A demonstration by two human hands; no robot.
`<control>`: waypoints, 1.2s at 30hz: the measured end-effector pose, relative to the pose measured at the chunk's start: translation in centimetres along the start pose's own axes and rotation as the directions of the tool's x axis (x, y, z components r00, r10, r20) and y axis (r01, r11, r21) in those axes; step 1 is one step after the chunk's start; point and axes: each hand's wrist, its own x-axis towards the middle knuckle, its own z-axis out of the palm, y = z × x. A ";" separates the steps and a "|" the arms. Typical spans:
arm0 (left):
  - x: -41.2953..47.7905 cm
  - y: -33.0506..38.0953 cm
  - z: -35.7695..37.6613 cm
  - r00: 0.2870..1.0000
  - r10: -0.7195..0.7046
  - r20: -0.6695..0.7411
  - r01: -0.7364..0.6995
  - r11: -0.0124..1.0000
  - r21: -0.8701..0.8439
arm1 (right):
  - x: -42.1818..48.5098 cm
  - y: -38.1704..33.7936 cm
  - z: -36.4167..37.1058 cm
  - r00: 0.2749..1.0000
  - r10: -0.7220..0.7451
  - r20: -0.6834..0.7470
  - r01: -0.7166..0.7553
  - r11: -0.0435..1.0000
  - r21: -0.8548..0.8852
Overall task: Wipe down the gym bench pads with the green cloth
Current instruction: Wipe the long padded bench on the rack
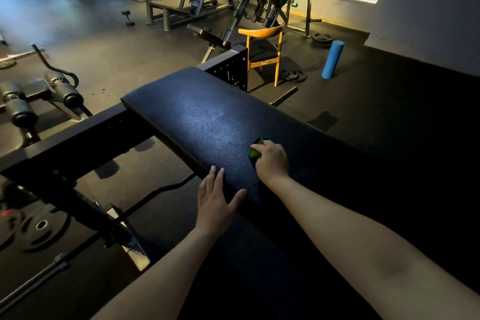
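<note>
A long dark blue bench pad (197, 117) runs from the lower right up to the middle of the view. My right hand (272, 160) is closed on a bunched green cloth (254, 151) and presses it onto the pad near its right side. Only a small part of the cloth shows past my fingers. My left hand (217, 201) lies flat on the pad's near left edge, fingers spread, holding nothing.
A black steel frame beam (78, 135) crosses under the pad to the left. Weight plates (39, 228) and a barbell lie on the floor at the lower left. A yellow chair (262, 52) and a blue foam roller (332, 60) stand beyond the pad. Gym machines fill the back.
</note>
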 end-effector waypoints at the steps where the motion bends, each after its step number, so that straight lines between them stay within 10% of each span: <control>1: 0.0 0.1 0.0 1.000 -0.008 0.006 0.009 1.000 -0.023 | -0.5 -0.6 0.5 0.999 -0.040 0.014 0.040 0.999 -0.013; 10: -0.7 0.4 0.4 0.992 -0.122 -0.011 0.120 0.983 -0.138 | -3.3 -2.9 0.6 0.874 -0.414 0.255 0.372 0.907 0.197; 16: -1.0 0.5 0.4 0.986 -0.169 -0.010 0.163 0.963 -0.216 | 1.6 -1.7 -0.1 0.985 -0.175 0.000 0.172 0.971 0.166; 29: -0.9 -0.7 -0.3 0.985 -0.124 0.121 0.153 0.952 -0.264 | -5.4 -3.0 0.0 0.885 -0.376 0.274 0.296 0.909 0.292; 36: -2.2 0.3 0.6 0.987 -0.162 0.004 0.158 0.955 -0.250 | -3.1 0.0 -1.2 0.970 -0.237 -0.061 0.243 0.961 0.130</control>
